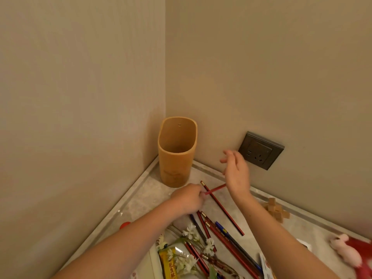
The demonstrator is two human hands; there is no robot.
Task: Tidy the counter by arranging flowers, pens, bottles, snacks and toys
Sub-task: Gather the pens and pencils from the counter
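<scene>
An empty bamboo holder point(177, 154) stands upright in the corner of the marble counter point(145, 194). My left hand point(189, 198) is in front of it, fingers pinched on one end of a blurred red pencil point(216, 189) that points right. My right hand point(235, 172) hovers just above that pencil's far end, fingers spread and holding nothing. Another red pencil point(223, 209) lies flat under both hands. Several pencils and pens point(223, 236) lie in a loose pile nearer me, mixed with white flowers point(191, 234).
A yellow snack packet point(168, 262) lies at the bottom edge. A wooden block puzzle point(275, 210) sits by the right wall and a pink plush rabbit point(344, 250) at far right. A dark wall socket point(261, 151) is behind my right hand. A red cap point(124, 225) shows at left.
</scene>
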